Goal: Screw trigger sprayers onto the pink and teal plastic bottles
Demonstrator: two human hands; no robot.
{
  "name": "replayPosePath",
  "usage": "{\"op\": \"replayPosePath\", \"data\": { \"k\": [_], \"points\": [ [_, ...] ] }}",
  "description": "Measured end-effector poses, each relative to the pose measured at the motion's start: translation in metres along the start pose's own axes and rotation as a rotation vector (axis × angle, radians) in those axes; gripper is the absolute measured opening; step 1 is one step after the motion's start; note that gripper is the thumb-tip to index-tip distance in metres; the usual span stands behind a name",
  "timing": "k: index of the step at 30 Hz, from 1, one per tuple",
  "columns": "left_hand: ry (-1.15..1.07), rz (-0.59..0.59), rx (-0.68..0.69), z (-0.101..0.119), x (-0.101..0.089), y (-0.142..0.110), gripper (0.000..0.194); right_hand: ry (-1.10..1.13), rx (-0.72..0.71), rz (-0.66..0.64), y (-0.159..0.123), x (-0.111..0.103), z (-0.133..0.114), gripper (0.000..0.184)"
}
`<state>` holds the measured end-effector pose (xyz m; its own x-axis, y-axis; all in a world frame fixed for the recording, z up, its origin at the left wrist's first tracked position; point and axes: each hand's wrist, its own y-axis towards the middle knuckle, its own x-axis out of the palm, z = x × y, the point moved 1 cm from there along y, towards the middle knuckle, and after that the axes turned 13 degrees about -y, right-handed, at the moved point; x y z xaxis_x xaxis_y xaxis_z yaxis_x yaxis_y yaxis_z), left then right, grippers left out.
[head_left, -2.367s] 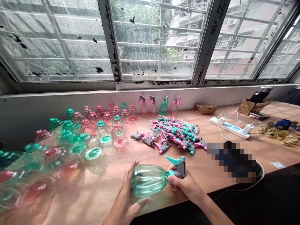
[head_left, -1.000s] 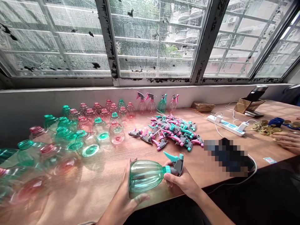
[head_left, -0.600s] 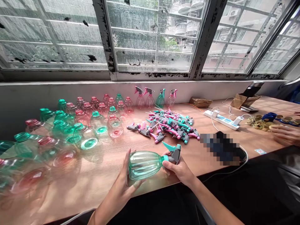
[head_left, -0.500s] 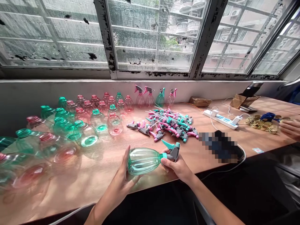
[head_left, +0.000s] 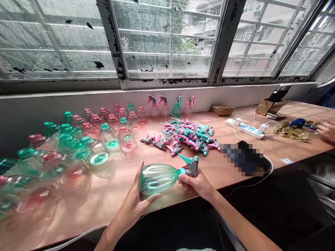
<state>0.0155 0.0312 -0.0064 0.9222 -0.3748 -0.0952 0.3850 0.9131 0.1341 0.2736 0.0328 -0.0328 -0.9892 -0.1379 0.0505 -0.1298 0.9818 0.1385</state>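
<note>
A clear green spray bottle (head_left: 158, 179) lies sideways between my hands above the table's front edge. My left hand (head_left: 140, 195) cups its base, thumb along the near side and fingers on the far side. At the neck, my right hand (head_left: 195, 183) grips the collar with the thumb in front; the other fingers are partly hidden behind. The grey spray head (head_left: 193, 168) with its teal trigger sits on the bottle's neck and points up. Beyond it lies a pile of loose pink, teal and grey spray heads (head_left: 185, 136).
Rows of open green and pink bottles (head_left: 112, 134) stand on the left. Several bottles with spray heads (head_left: 164, 108) line the wall. To the right are a power strip (head_left: 244, 128), a blurred dark phone-like object (head_left: 243, 158), gold items (head_left: 293, 131) and another person's hand (head_left: 327, 131).
The view has shifted slightly. My left thumb has lifted a little off the bottle's near side. The bottle stays in both hands, and the other person's hand at the right has shifted.
</note>
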Motion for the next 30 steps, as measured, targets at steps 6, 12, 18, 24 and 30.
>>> {"op": "replayPosePath", "data": {
  "k": [6, 12, 18, 24, 30],
  "points": [
    [0.055, 0.023, -0.032, -0.008, 0.0, -0.001, 0.107, 0.012, 0.009, -0.018, -0.001, 0.0, 0.001, 0.032],
    [0.068, 0.023, -0.071, 0.001, 0.002, -0.004, 0.1, -0.023, 0.04, -0.027, -0.001, 0.002, 0.0, 0.037],
    [0.066, 0.021, -0.018, -0.001, 0.001, -0.002, 0.097, -0.001, 0.03, -0.023, 0.001, 0.001, 0.0, 0.036],
    [0.148, 0.067, -0.017, -0.003, 0.002, 0.001, 0.102, -0.01, 0.039, -0.026, 0.001, 0.003, -0.004, 0.04],
    [0.15, 0.038, -0.032, 0.01, 0.005, 0.0, 0.081, -0.02, 0.069, -0.004, 0.001, 0.004, -0.003, 0.045]
  ]
}}
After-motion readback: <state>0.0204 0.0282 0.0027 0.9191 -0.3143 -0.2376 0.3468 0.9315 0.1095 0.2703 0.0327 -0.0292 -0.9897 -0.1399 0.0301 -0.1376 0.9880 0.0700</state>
